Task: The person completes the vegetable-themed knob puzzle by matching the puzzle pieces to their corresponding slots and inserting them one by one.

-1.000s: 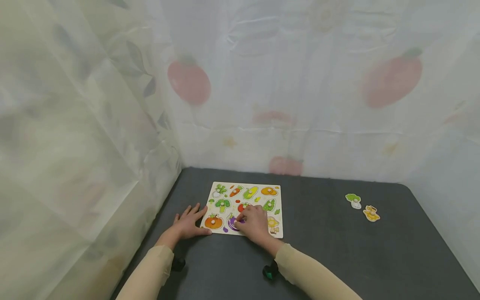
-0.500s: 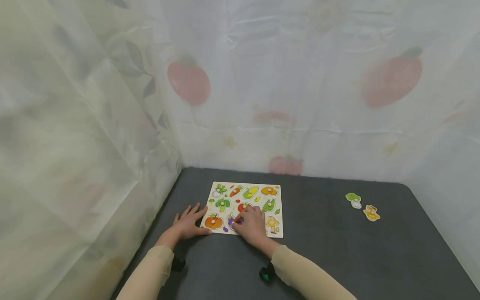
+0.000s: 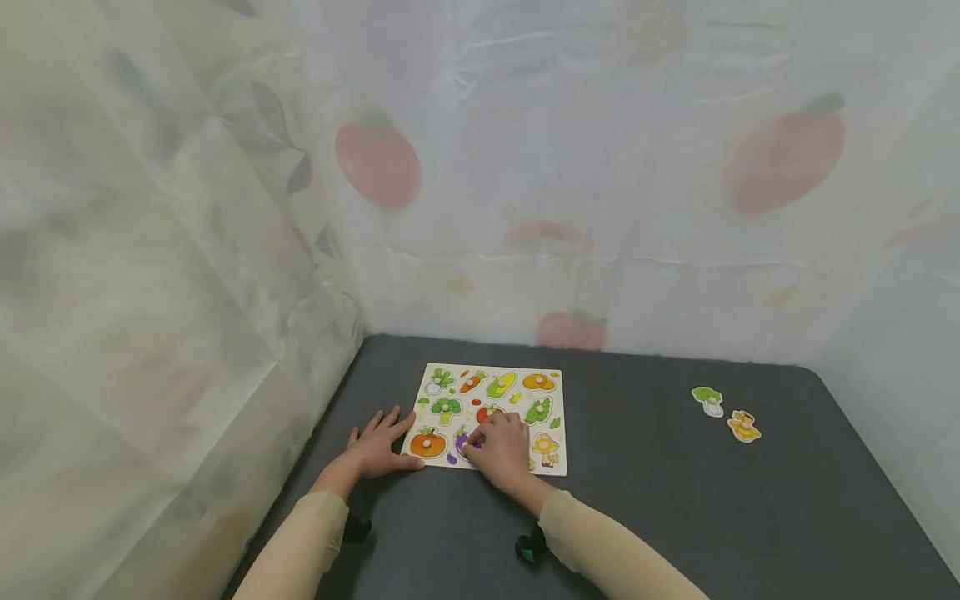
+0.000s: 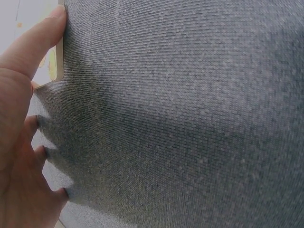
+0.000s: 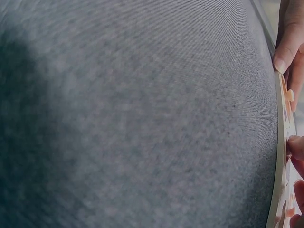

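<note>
Two loose pieces (image 3: 726,413), apparently vegetables

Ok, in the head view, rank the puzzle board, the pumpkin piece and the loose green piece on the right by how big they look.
1. Puzzle board, far the largest.
2. Pumpkin piece.
3. Loose green piece, slightly smaller; it lies a little farther away, so that gap is unsure.

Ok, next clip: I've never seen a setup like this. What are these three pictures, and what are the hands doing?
There is no machine here: a person wears three cameras. The head view looks down at a dark grey table. The other two sit on the wrists, so they show mostly tabletop up close. A wooden vegetable puzzle board lies there. The left hand rests flat against its left edge. The right hand pinches the purple eggplant piece on the board. Two loose pieces, one green and one yellow, lie far to the right.
</note>
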{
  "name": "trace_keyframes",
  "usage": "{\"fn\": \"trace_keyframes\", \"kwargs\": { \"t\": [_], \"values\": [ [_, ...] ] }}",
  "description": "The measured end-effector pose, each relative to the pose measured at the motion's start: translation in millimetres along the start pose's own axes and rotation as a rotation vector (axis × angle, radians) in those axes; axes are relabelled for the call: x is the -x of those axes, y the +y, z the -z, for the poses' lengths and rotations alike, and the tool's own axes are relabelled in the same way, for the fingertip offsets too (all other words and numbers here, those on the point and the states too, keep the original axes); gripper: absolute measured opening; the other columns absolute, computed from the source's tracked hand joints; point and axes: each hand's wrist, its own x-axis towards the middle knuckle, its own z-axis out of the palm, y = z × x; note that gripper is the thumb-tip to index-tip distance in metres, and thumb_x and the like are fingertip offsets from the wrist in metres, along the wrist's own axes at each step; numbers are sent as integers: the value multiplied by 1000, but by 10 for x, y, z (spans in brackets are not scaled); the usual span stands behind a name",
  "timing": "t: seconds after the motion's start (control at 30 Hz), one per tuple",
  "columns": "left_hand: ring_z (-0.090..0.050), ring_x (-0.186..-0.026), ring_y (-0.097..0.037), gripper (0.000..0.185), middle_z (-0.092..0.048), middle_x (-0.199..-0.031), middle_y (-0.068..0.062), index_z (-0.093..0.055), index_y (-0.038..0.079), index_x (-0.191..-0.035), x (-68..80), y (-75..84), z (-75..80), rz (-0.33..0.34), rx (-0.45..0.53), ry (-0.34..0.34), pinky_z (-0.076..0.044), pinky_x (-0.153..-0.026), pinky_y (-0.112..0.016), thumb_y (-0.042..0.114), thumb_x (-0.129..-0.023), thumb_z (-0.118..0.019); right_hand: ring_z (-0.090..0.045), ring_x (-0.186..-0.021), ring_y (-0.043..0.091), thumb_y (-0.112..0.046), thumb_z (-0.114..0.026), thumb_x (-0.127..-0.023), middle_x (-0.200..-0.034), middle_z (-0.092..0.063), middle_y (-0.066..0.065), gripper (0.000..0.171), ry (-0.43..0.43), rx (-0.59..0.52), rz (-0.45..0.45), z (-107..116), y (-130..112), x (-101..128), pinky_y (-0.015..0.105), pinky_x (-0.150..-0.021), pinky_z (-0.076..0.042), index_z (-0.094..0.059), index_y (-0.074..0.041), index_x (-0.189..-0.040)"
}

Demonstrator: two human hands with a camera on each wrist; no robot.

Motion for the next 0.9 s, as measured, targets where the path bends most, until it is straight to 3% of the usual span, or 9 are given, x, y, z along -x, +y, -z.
{"fn": "trace_keyframes", "kwargs": {
  "t": [0.6, 0.73, 0.9],
  "values": [
    [-12, -151, -52, 102, -19, -168, -20, -32, 18, -163, 37, 2, 8, -10, 3, 0, -6, -111, -80, 63, -82, -77, -47, -99, 23, -41, -83, -84, -96, -59, -4, 17, -25, 21, 58, 83, 21, -4, 45, -86, -39, -81, -24, -83],
    [-11, -151, -52, 102, -19, -168, -21, -32, 18, -163, 43, 6, 12, -17, 12, 3, -5, -110, -81, 62, -82, -78, -49, -105, 25, -39, -82, -85, -101, -63, -4, 14, -5, 14, 78, 207, 144, -59, 48, -89, -41, -82, -26, -89],
    [-10, -152, -51, 103, -18, -168, -20, -32, 19, -163, 41, -9, 0, -12, 14, 2, -4, -111, -80, 63, -82, -77, -49, -115, 29, -35, -80, -88, -109, -66, -1, 13, 40, -16, 17, 563, 405, -148, 53, -95, -40, -82, -25, -96]
  ]
}}
